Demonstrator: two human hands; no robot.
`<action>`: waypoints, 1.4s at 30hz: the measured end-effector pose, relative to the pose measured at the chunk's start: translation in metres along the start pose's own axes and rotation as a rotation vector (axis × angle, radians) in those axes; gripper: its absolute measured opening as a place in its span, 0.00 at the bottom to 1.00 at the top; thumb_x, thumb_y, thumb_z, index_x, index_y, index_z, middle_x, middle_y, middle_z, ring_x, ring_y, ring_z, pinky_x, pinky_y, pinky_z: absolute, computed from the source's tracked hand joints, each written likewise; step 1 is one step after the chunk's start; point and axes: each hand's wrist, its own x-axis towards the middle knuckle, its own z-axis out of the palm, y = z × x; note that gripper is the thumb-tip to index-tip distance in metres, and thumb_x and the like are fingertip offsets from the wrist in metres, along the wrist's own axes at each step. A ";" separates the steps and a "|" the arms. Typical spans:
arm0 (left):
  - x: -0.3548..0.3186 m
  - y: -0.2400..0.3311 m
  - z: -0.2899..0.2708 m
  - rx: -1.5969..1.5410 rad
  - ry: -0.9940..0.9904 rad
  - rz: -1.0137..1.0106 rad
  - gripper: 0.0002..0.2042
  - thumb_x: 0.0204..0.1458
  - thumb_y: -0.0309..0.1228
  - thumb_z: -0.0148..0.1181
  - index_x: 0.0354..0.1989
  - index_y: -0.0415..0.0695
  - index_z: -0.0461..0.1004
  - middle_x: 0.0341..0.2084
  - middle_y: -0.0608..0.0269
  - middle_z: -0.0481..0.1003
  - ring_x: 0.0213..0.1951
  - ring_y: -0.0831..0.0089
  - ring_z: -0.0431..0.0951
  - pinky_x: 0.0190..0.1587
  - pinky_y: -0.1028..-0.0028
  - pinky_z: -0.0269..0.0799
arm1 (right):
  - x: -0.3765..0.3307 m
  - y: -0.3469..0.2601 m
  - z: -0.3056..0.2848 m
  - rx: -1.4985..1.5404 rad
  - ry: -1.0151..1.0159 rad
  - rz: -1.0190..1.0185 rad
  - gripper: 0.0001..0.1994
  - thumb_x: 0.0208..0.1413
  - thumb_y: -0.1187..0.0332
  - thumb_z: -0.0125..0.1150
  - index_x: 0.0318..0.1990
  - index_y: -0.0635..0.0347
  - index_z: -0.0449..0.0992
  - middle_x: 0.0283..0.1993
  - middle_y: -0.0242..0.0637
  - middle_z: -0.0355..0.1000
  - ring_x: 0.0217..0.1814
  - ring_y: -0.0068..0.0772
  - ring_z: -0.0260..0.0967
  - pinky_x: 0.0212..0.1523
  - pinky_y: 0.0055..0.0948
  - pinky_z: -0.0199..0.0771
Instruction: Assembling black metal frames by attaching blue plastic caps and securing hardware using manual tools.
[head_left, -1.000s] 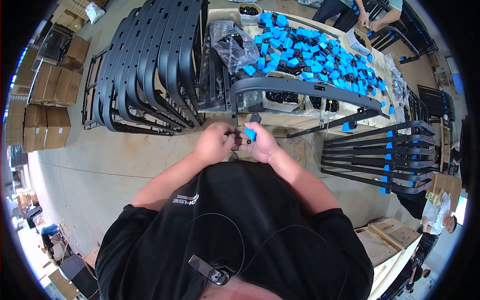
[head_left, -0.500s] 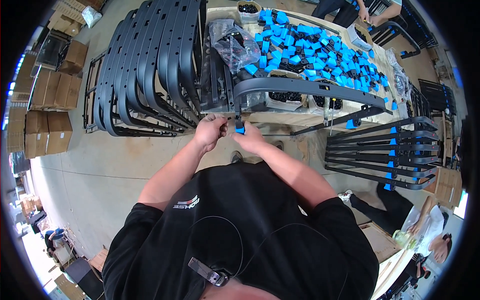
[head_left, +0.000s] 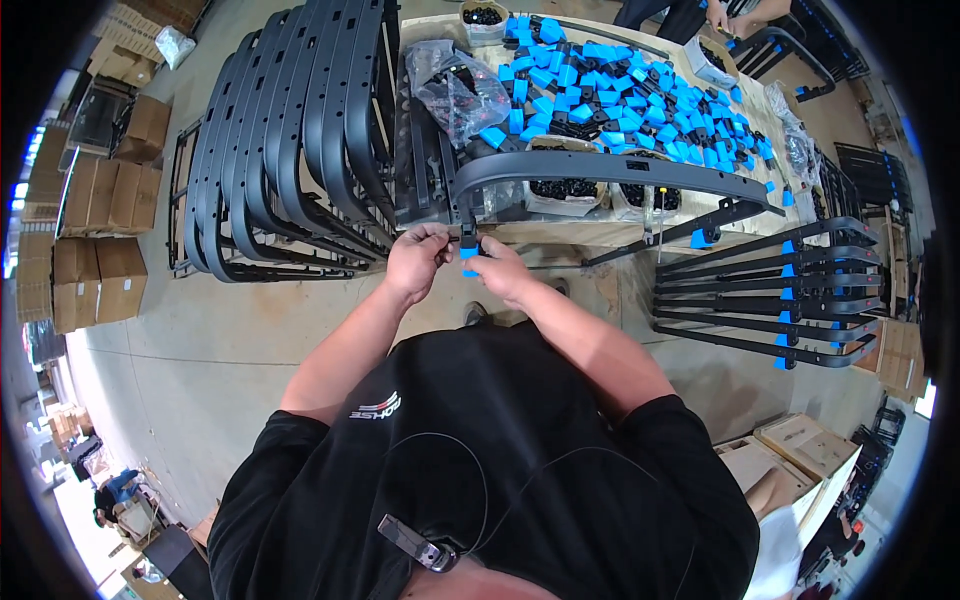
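Nearest you, in the middle of the frame, your right hand (head_left: 500,272) has its thumb and fingers closed about a blue piece (head_left: 469,257), which lies at that hand's left edge. Your left hand (head_left: 411,266) comes in from the other side with its fingertips drawn into a narrow pinch just beside the piece; you can't tell from here whether a small part is between them. The piece sits between your two hands, the right being nearer and touching it. Its long axis runs roughly up and down the frame, in line with the lower end of the left leg of the black curved frame (head_left: 600,166), straight above it; whether it is seated on that leg or only against it, you can't make out. It looks bright blue, blocky and smooth, partly covered by your thumb. Beyond, the curved frame arches across the front of the wooden table (head_left: 560,236), with an open box (head_left: 566,209) of small black parts behind it. Farther up, right of centre, spreads a pile of blue and black pieces (head_left: 640,115), and a co-worker's hands (head_left: 745,24) show at upper right.
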 end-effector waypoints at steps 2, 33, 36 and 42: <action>0.002 0.001 0.000 0.005 0.051 0.021 0.03 0.61 0.20 0.54 0.40 0.37 0.74 0.32 0.59 0.77 0.31 0.70 0.75 0.38 0.72 0.73 | 0.001 0.002 -0.002 -0.025 0.002 0.025 0.25 0.51 0.66 0.65 0.58 0.63 0.75 0.46 0.38 0.77 0.47 0.27 0.73 0.50 0.27 0.72; -0.025 -0.001 0.020 0.746 0.192 0.238 0.09 0.60 0.30 0.61 0.41 0.35 0.80 0.31 0.57 0.79 0.31 0.73 0.78 0.33 0.73 0.74 | 0.003 0.015 -0.023 0.069 0.088 0.071 0.20 0.57 0.64 0.64 0.55 0.60 0.72 0.42 0.35 0.74 0.41 0.27 0.70 0.40 0.28 0.71; -0.051 0.010 0.036 0.980 0.090 0.493 0.11 0.57 0.30 0.63 0.44 0.35 0.79 0.36 0.52 0.79 0.35 0.65 0.79 0.39 0.69 0.76 | -0.008 0.011 -0.037 0.460 0.086 0.123 0.19 0.60 0.60 0.62 0.54 0.61 0.71 0.42 0.39 0.74 0.41 0.33 0.72 0.41 0.35 0.74; -0.064 0.023 0.056 1.270 -0.211 0.877 0.13 0.51 0.30 0.67 0.45 0.42 0.81 0.42 0.56 0.77 0.45 0.55 0.76 0.50 0.62 0.74 | -0.049 -0.034 -0.034 0.832 -0.143 0.097 0.23 0.63 0.49 0.59 0.53 0.60 0.69 0.50 0.50 0.73 0.52 0.45 0.74 0.56 0.46 0.75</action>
